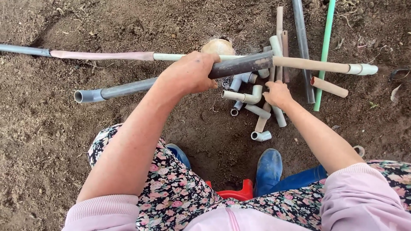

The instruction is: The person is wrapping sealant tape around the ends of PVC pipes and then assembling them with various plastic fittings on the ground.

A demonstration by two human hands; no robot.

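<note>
Brown dirt ground (pixel 64 141) all round. Long pale pipe (pixel 308 64) lies across it, well above my boots. My left hand (pixel 188 75) is clenched around a dark grey pipe (pixel 128 87), lifted and slanting over the soil. My right hand (pixel 278 94) rests on the pile of short pipe pieces (pixel 257 111); fingers curled, can't tell if gripping. Elbow fitting (pixel 261 136) lies nearest my blue boot (pixel 269 169).

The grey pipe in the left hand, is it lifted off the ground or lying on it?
Lifted. The left hand grips the grey pipe mid-length, and it crosses above the pile of pipe fittings on the soil.
</note>
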